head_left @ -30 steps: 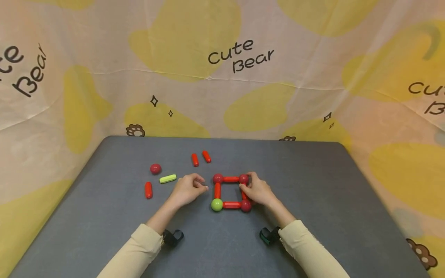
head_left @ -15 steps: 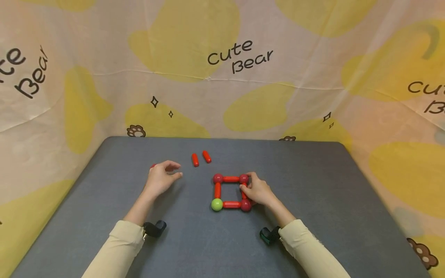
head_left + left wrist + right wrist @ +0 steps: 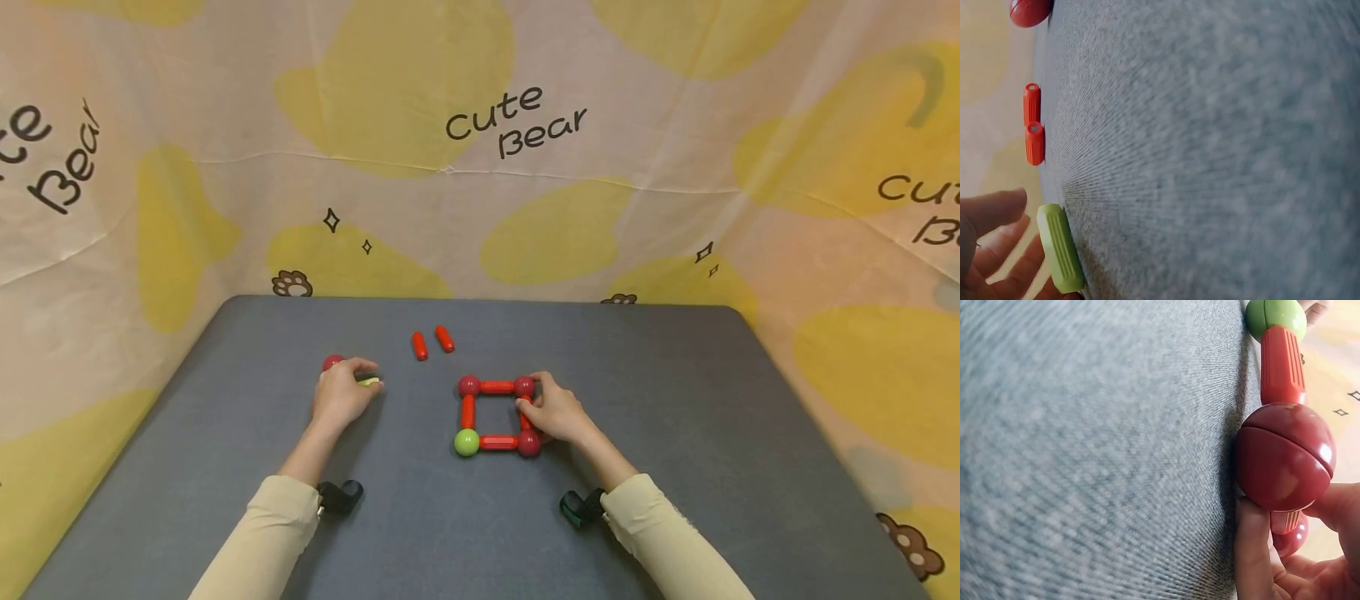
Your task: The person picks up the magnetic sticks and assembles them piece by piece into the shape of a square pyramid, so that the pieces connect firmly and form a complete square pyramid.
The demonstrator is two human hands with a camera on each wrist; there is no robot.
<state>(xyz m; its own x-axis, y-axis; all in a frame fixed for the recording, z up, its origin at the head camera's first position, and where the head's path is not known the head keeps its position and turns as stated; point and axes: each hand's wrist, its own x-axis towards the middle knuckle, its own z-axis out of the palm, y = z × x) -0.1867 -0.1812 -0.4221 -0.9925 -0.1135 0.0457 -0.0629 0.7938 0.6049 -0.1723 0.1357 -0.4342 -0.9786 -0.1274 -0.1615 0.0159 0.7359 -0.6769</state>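
My left hand (image 3: 341, 394) reaches over a yellow-green magnetic rod (image 3: 1061, 249), which lies on the table. In the left wrist view, the thumb is apart from the rod and the fingers spread behind it. A red ball (image 3: 333, 362) shows just beyond this hand. My right hand (image 3: 557, 411) grips the right side of a square built of red rods (image 3: 498, 442) and balls, thumb on the inside and fingers outside. Three corners are dark red balls (image 3: 1285, 456); the near-left corner is a green ball (image 3: 467, 442). The gripped rod is partly covered by the fingers.
Two loose red rods (image 3: 420, 346) lie beyond the square, toward the back of the grey table (image 3: 675, 375). A patterned cloth (image 3: 555, 225) hangs behind the table and along both sides.
My left hand has moved left, away from the square, to the yellow-green rod, and now covers the loose red rod there. The right hand and the square have stayed in place.
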